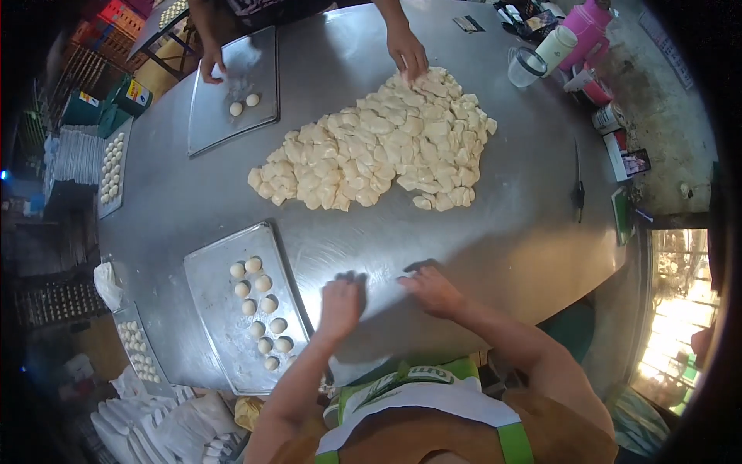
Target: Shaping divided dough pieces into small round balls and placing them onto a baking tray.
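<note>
My left hand [340,307] is cupped palm down just over the steel table, right of the near tray, its fingers curled under. Anything beneath it is hidden. To its right, my right hand [434,292] is curled, fingertips towards the left hand; a pale spot shows at the tips, too small to name. Ahead of both hands lies a big heap of cut dough pieces [371,147]. Several round dough balls [263,283] sit in rows on the near metal tray [212,301].
Opposite, a co-worker's hand [407,52] touches the heap and the other [212,66] hovers over a far tray [202,127] holding two dough balls. A knife [580,193], a clear cup [525,68] and a pink jug [585,35] are on the right. More dough-ball trays [139,352] line the left.
</note>
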A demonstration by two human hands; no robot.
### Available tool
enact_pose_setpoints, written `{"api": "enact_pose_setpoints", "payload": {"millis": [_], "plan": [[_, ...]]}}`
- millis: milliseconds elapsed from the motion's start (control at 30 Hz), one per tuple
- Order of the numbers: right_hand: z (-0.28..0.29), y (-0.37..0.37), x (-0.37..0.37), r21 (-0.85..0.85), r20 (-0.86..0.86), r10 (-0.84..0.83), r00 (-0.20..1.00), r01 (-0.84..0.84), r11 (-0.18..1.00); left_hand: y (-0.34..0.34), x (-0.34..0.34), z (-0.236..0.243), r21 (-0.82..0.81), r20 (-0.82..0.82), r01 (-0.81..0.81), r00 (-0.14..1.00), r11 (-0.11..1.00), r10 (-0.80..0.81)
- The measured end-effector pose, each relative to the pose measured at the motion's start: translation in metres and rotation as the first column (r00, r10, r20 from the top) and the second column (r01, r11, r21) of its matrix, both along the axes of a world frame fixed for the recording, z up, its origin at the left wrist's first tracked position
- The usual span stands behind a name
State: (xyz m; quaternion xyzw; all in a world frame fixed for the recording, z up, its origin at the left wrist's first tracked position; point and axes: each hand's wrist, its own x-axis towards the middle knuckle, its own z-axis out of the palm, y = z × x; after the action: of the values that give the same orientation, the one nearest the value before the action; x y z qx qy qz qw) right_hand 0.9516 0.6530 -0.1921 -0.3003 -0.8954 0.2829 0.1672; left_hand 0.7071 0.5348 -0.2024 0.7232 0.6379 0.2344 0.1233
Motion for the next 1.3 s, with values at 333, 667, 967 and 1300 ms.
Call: {"api": "enact_pose_setpoints", "payload": {"millis": [333, 667, 967, 1300], "plan": [[-0.004, 0.032, -0.071, -0.186, 0.188, 0.05, 0.981, -0.014, 0.983, 0.062, 0.008, 0.007, -0.175, -0.006, -0.194, 0.981, 0.965, 0.196], [-0.017, 0.095, -0.129, 0.325, -0.074, -0.203, 0.976, 0.216, 0.921, 0.12, -0.031, -0.008, 0.102, -0.109, -0.411, 0.9, 0.906, 0.421], [0.01, 0.003, -0.122, 0.032, -0.054, -0.303, 0.952, 0.305, 0.952, -0.01, -0.067, 0.027, -0.078, 0.355, -0.147, 0.92, 0.986, 0.165], [0.046, -0.074, -0.408, 0.257, -0.121, 0.131, 0.984, -0.097, 0.962, -0.101, -0.298, 0.056, 0.141, 0.214, -0.594, 0.799, 0.792, 0.562]]}}
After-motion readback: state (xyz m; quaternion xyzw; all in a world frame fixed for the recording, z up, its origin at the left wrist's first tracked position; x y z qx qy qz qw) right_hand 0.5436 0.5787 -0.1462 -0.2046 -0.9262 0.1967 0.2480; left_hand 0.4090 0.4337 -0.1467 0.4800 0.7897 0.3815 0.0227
